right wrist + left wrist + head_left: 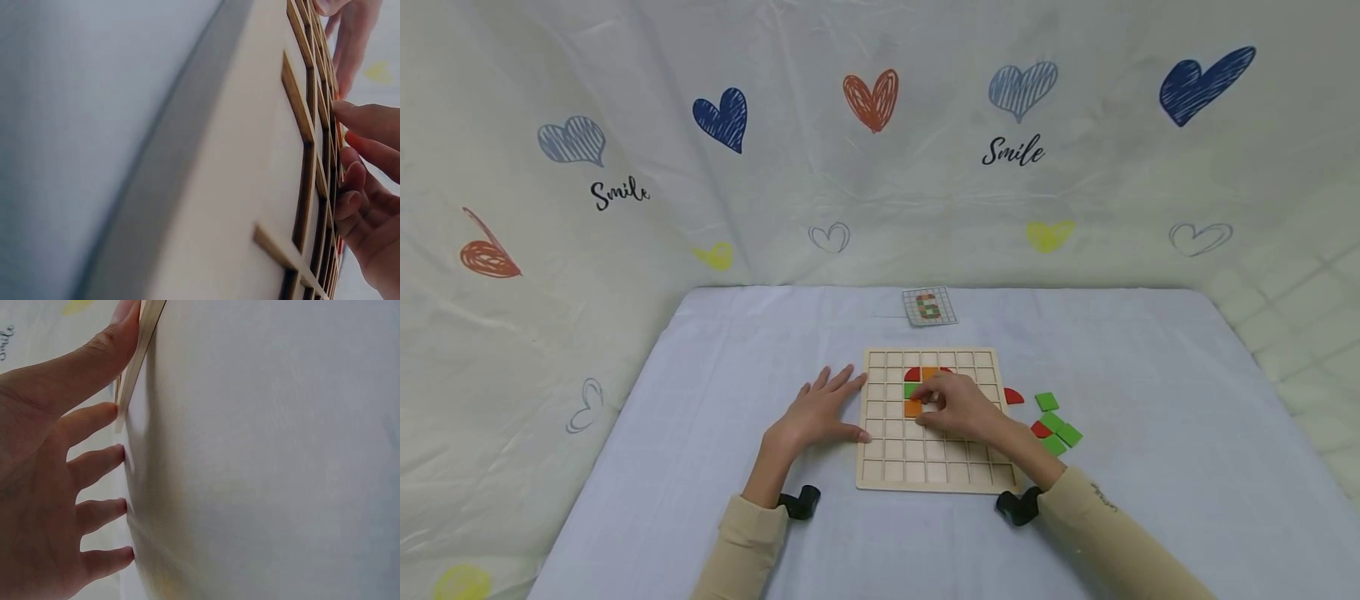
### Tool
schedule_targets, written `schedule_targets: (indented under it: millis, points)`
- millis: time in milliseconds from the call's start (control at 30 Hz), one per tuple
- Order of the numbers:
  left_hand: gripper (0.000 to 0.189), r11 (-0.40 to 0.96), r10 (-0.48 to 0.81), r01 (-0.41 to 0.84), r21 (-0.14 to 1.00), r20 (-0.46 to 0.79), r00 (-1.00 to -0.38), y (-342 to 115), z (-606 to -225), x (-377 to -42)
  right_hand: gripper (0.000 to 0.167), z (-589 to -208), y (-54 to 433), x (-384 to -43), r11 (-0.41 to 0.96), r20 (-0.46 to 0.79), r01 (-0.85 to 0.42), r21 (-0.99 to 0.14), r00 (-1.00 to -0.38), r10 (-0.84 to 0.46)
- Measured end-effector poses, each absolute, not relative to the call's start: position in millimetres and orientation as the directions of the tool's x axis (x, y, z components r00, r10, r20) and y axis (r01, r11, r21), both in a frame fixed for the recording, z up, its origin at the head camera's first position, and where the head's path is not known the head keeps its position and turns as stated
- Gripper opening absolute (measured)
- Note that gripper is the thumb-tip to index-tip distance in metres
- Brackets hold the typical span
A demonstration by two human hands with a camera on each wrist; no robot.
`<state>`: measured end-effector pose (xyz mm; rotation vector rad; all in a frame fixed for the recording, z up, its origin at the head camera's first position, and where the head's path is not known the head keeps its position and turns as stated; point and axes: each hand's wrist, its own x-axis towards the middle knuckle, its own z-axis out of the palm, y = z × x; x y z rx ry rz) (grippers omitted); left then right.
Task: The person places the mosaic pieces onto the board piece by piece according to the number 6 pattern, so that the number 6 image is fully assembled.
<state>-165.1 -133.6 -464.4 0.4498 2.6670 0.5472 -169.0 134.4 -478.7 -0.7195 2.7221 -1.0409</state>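
A wooden grid board lies on the table with several coloured tiles in its upper cells. My left hand is spread at the board's left edge; its thumb rests on the frame and the index fingertip touches the edge. Over the board's middle, my right hand has thumb and index finger at an orange square tile, its other fingers curled in. Above that tile sit a green square and a red quarter-circle. Another orange square is in the top row, beside a red piece partly behind my hand.
Behind the board lies a pattern card showing a figure like a 6. Right of the board are loose green squares and red quarter-circles. A white cloth covers the table; a heart-printed sheet hangs behind.
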Motion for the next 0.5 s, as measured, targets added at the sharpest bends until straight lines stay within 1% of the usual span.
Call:
schedule_targets:
  millis: [333, 500]
  points:
    - [0.099, 0.879, 0.37, 0.228, 0.418, -0.299, -0.879, -133, -463, -166, 0.024, -475, 151, -167, 0.618, 0.052, -0.39, -0.683, -0.869, -0.492]
    - [0.099, 0.878, 0.373, 0.229, 0.421, -0.3, -0.878, -133, -463, -165, 0.026, -472, 164, -163, 0.598, 0.049, -0.362, -0.715, -0.88, -0.473]
